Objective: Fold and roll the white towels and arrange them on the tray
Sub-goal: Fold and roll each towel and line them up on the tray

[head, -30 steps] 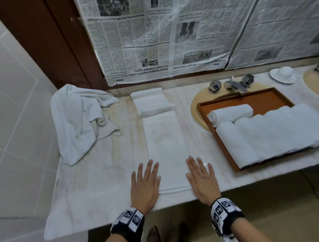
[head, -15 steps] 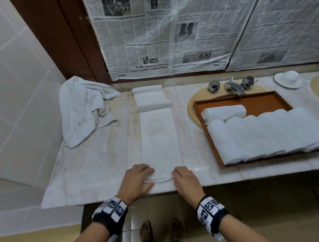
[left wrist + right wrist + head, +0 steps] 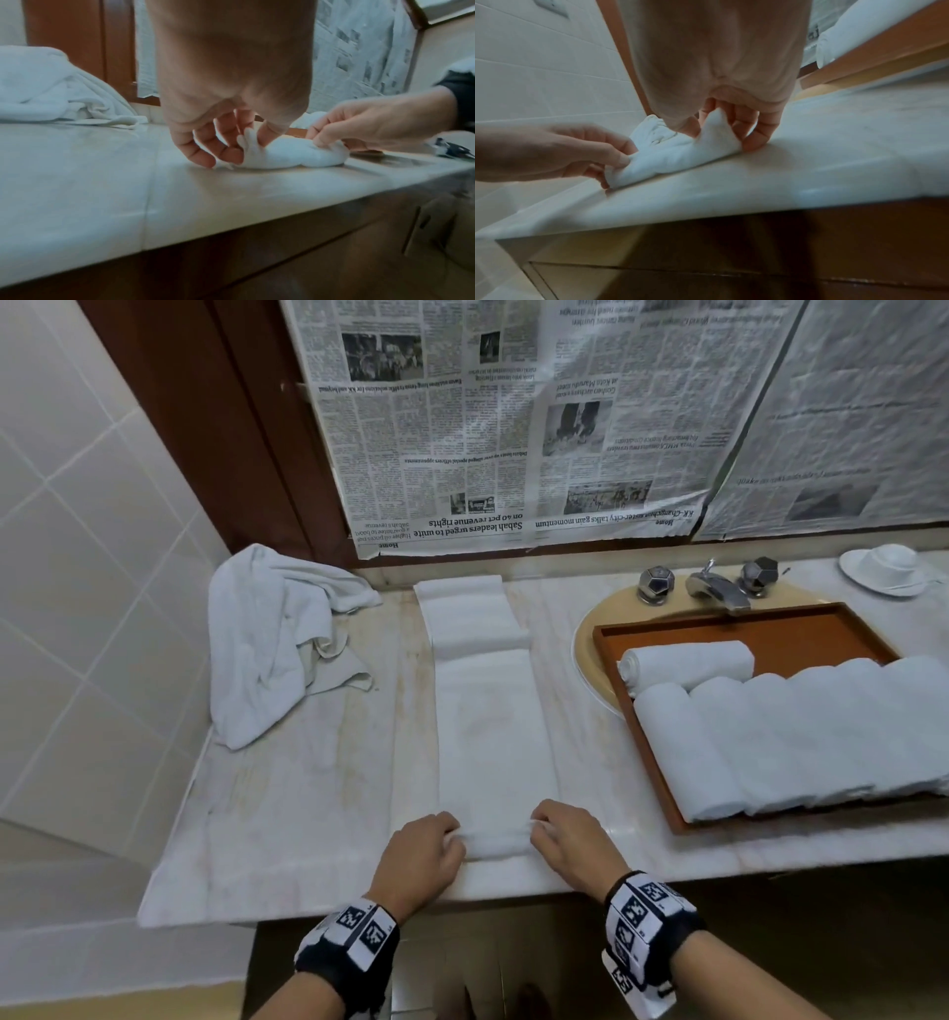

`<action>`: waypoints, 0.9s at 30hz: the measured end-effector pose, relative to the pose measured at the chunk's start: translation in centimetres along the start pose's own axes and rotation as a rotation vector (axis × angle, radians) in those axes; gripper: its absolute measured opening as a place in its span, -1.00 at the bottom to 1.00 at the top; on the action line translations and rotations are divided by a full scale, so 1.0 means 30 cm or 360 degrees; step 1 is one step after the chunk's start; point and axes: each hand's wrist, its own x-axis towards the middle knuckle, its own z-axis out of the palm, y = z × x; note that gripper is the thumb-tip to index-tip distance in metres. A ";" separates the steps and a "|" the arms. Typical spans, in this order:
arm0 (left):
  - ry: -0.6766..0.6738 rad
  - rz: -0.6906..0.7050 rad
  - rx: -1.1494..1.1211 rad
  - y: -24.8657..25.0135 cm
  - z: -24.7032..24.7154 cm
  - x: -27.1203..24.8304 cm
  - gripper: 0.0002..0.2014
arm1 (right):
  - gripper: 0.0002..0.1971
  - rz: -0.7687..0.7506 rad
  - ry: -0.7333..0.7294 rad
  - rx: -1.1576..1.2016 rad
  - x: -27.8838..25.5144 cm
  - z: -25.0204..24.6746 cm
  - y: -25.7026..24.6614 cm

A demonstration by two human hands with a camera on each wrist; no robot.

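Observation:
A long white towel [image 3: 493,737], folded into a narrow strip, lies on the marble counter [image 3: 308,788] and runs from the back wall to the front edge. Its near end is curled into a small roll [image 3: 282,156] [image 3: 675,154]. My left hand [image 3: 426,850] [image 3: 231,140] pinches the roll's left end. My right hand [image 3: 565,839] [image 3: 731,125] pinches its right end. The orange tray [image 3: 662,783] sits over the sink at the right and holds several rolled white towels [image 3: 770,737].
A crumpled white towel [image 3: 277,639] lies heaped at the back left by the tiled wall. Behind the tray stand the faucet [image 3: 714,588] and a white cup on a saucer [image 3: 888,567]. Newspaper covers the wall behind.
Both hands lay flat on the towel's near end a second ago. They have since curled, taken hold of that end and turned it over into the start of a roll.

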 end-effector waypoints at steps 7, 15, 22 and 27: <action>0.0152 -0.0256 -0.0301 0.007 0.004 0.014 -0.88 | -0.92 0.0048 0.0326 0.0125 -0.007 0.058 0.011; 0.0243 0.0108 -0.0103 -0.013 0.055 -0.009 -0.83 | -0.67 -0.0338 0.0386 -0.0663 -0.055 0.065 0.001; 0.0147 0.0254 0.0183 -0.008 0.051 -0.037 -0.63 | -0.78 -0.0330 0.0324 -0.0761 -0.051 0.071 -0.007; 0.0218 0.0147 0.0250 0.016 0.041 0.002 -0.75 | -0.88 -0.0218 0.0196 -0.0493 -0.012 0.044 0.000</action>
